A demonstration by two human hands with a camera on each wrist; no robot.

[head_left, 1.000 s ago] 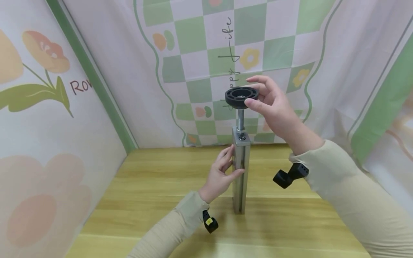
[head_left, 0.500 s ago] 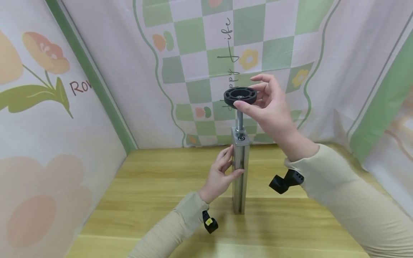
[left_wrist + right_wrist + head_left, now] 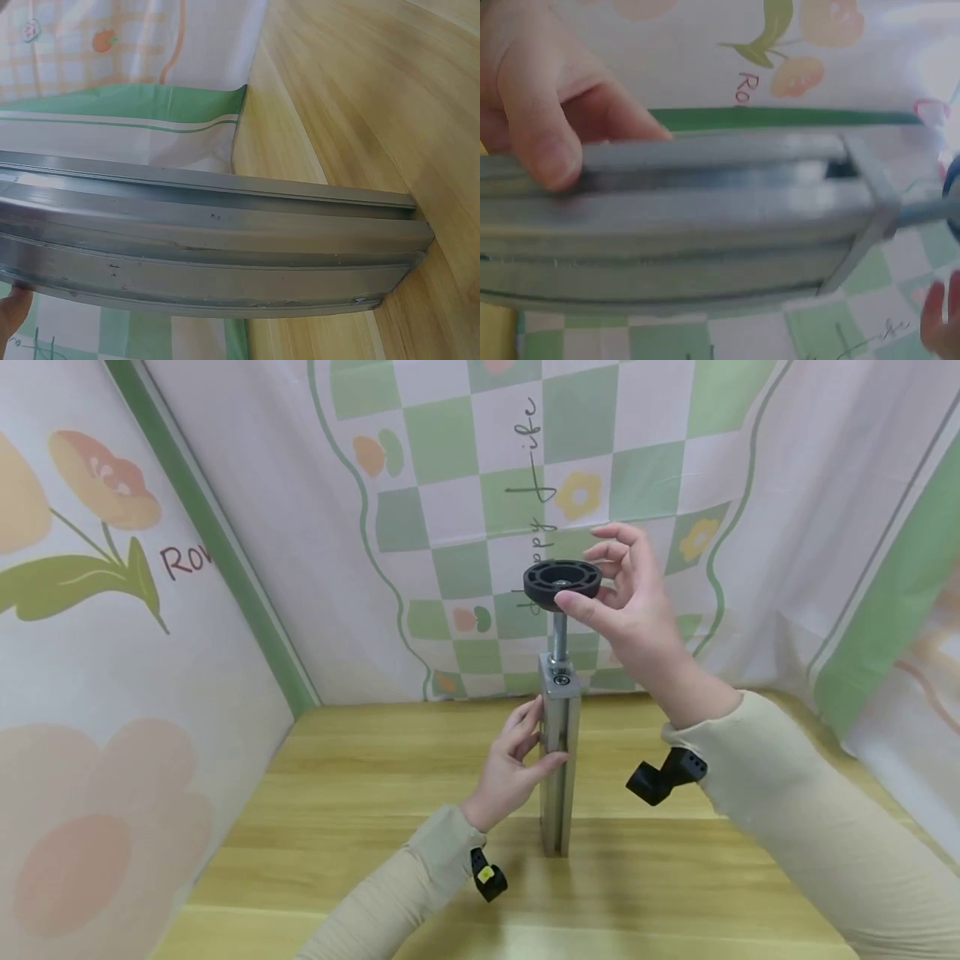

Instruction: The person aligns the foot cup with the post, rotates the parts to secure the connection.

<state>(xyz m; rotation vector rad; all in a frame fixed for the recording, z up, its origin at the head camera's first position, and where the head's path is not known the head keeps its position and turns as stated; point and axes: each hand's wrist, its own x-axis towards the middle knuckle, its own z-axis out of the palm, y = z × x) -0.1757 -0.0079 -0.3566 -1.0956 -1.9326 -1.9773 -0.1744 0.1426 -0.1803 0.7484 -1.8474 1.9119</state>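
Note:
A grey slotted aluminium profile (image 3: 557, 818) stands upright on the wooden table in the head view. My left hand (image 3: 507, 777) grips its sides, thumb (image 3: 551, 763) on the near face. On top, a metal end plate (image 3: 561, 685) bears a threaded rod (image 3: 559, 637), which carries a round black levelling foot (image 3: 562, 585). My right hand (image 3: 637, 602) holds the foot at its right side, thumb on the near rim and fingers curled behind. Whether every finger touches is hidden. The left wrist view shows the profile's lower end (image 3: 300, 247) against the table.
The wooden table (image 3: 360, 777) reaches back to a checkered green and white curtain (image 3: 442, 443). A printed flower curtain (image 3: 97, 635) borders the left side. Black camera mounts (image 3: 660, 781) sit at both wrists.
My right thumb slid left along the foot's near rim, then back slightly right. The right fingertips shifted up and right. My left hand and the profile stayed in place.

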